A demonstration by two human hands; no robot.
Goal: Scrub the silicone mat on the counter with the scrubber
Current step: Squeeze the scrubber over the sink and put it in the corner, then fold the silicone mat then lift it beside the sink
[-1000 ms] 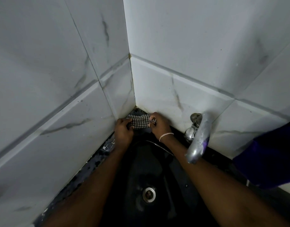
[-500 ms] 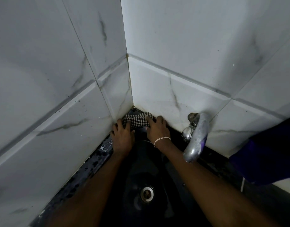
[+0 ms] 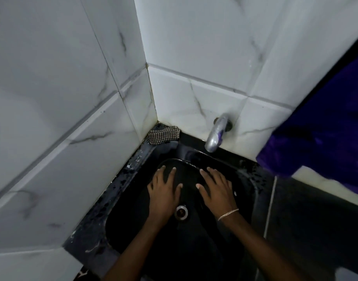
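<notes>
The checkered scrubber (image 3: pixel 163 135) lies bunched on the sink rim in the wall corner, just left of the tap (image 3: pixel 215 136); no silicone mat can be identified in view. The left hand (image 3: pixel 164 192) and right hand (image 3: pixel 216 189) hover over the black sink (image 3: pixel 253 179), fingers spread and holding nothing. Recommended: grip the scrubber with flat fingers for even pressure.
</notes>
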